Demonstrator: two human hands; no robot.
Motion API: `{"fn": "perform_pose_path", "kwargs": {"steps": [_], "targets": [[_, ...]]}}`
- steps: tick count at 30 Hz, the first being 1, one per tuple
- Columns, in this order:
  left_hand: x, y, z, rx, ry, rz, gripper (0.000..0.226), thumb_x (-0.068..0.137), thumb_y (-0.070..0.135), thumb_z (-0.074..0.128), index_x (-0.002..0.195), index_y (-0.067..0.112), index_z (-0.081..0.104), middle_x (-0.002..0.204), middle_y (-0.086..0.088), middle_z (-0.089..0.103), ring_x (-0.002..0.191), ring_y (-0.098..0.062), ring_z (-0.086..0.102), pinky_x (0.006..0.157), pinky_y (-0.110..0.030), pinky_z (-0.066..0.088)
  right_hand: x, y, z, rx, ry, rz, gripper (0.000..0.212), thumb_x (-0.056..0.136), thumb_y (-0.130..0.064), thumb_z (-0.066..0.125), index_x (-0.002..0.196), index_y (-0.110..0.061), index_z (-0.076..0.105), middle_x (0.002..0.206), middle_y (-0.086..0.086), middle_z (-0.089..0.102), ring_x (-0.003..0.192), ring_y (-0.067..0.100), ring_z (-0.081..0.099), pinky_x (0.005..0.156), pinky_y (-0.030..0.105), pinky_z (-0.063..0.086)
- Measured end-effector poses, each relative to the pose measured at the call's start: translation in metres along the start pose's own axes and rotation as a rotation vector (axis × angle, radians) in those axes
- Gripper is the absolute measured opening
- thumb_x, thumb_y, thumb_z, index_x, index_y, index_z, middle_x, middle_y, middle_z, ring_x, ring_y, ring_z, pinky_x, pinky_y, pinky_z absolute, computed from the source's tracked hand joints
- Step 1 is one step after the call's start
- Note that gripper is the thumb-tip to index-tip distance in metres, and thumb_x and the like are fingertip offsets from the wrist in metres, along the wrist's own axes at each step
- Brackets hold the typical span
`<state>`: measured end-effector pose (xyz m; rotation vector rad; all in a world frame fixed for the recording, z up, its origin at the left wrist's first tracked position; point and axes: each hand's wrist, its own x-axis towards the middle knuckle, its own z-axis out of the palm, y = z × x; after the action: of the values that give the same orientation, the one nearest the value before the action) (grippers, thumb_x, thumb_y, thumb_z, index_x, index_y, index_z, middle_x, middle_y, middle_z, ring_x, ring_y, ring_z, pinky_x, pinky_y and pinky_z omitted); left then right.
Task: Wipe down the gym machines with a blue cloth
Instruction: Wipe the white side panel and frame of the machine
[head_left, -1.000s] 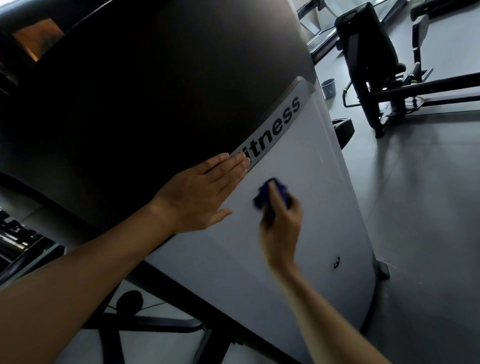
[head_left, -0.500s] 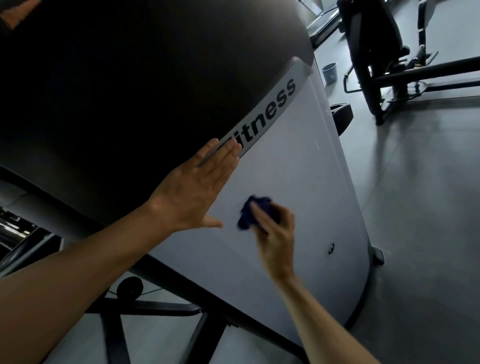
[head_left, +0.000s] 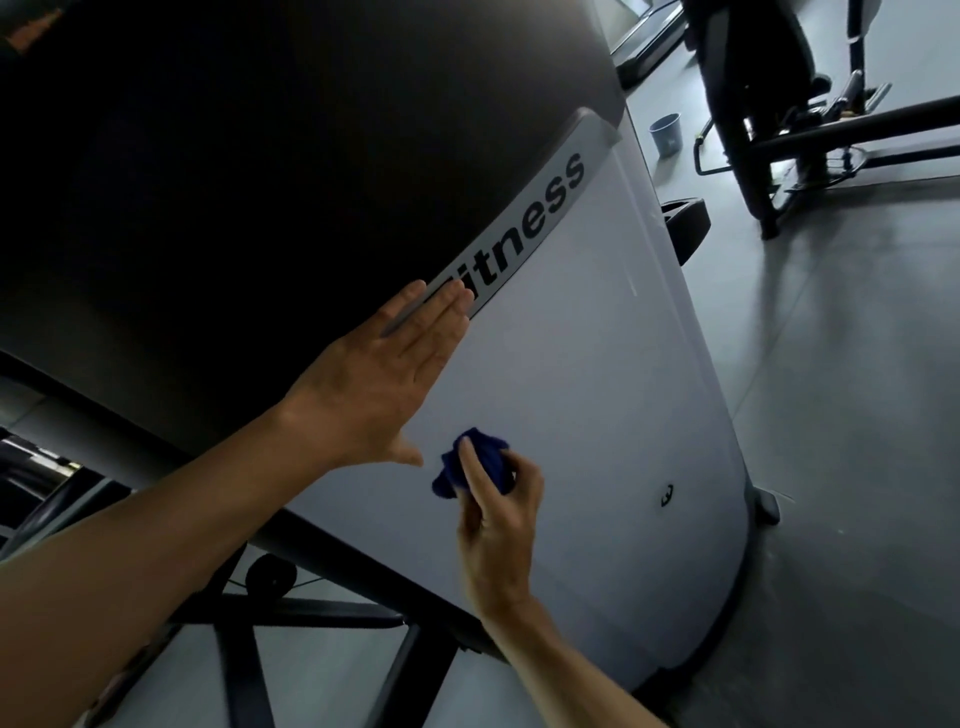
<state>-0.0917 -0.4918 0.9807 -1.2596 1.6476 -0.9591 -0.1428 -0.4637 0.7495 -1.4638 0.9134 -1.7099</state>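
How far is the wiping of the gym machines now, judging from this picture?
Done: cannot tell; the white panel shows no marks to prove which parts are wiped. In hand: the right hand grips the blue cloth against the panel's lower part, while the left hand lies flat on it below the "fitness" strip. Left: probably the rest of this panel, the dark cover, and the other machine behind.

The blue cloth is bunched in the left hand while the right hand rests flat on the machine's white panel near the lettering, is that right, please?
Not quite: the hands are swapped. The head view shows the blue cloth bunched in the right hand, while the left hand rests flat on the white panel near the lettering.
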Motion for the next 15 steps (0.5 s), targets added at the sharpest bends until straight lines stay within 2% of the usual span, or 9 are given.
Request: {"fn": "perform_pose_path", "kwargs": {"steps": [2,3,5,10,12,15], "targets": [[0.000,-0.001,0.000,-0.003,-0.008,0.003,0.148,0.079,0.093,0.046,0.149,-0.009,-0.035,0.156,-0.028,-0.044,0.149,-0.042,-0.037,0.127,-0.052,-0.012,0.016,-0.017,0.003,0.144,0.028,-0.059,0.037,0.097,-0.014,0.069,0.134,-0.021,0.068,0.136,0.000,0.049,0.133,-0.006,0.039,0.102,0.020,0.045],[0.001,-0.002,0.000,-0.009,-0.009,0.004,0.148,0.079,0.093,0.046,0.148,-0.009,-0.036,0.156,-0.028,-0.045,0.150,-0.042,-0.037,0.128,-0.052,-0.012,0.031,-0.023,0.008,0.144,0.041,-0.090,0.037,0.097,-0.014,0.070,0.134,-0.014,0.068,0.135,0.008,0.049,0.134,0.005,0.041,0.103,0.020,0.046],[0.002,-0.002,0.002,-0.028,0.002,0.010,0.149,0.078,0.093,0.047,0.147,-0.007,-0.038,0.157,-0.027,-0.044,0.151,-0.041,-0.036,0.128,-0.052,-0.011,0.058,-0.033,0.013,0.045,0.023,-0.138,0.041,0.096,-0.012,0.073,0.136,-0.016,0.067,0.135,0.016,0.053,0.129,0.025,0.048,0.102,0.027,0.048],[0.001,-0.002,0.003,-0.065,0.070,0.022,0.149,0.076,0.094,0.048,0.153,-0.009,-0.028,0.162,-0.028,-0.035,0.153,-0.041,-0.030,0.128,-0.051,-0.012,0.034,0.008,0.007,-0.085,-0.032,-0.317,0.039,0.100,-0.011,0.067,0.139,-0.018,0.065,0.145,0.012,0.049,0.132,0.032,0.052,0.102,0.041,0.051],[0.001,-0.001,0.002,-0.072,0.043,0.020,0.150,0.076,0.093,0.051,0.152,-0.009,-0.030,0.161,-0.028,-0.038,0.152,-0.041,-0.033,0.127,-0.052,-0.014,0.021,0.036,-0.006,-0.123,-0.065,-0.270,0.047,0.096,-0.007,0.072,0.141,-0.019,0.063,0.148,0.010,0.048,0.136,0.031,0.051,0.101,0.042,0.052],[0.001,-0.001,0.004,-0.093,0.045,0.011,0.152,0.075,0.092,0.054,0.151,-0.008,-0.032,0.160,-0.027,-0.040,0.151,-0.041,-0.035,0.127,-0.052,-0.016,0.012,0.039,-0.022,-0.085,-0.086,-0.127,0.053,0.090,-0.006,0.077,0.140,-0.018,0.063,0.150,0.006,0.047,0.138,0.027,0.049,0.105,0.034,0.052]]}}
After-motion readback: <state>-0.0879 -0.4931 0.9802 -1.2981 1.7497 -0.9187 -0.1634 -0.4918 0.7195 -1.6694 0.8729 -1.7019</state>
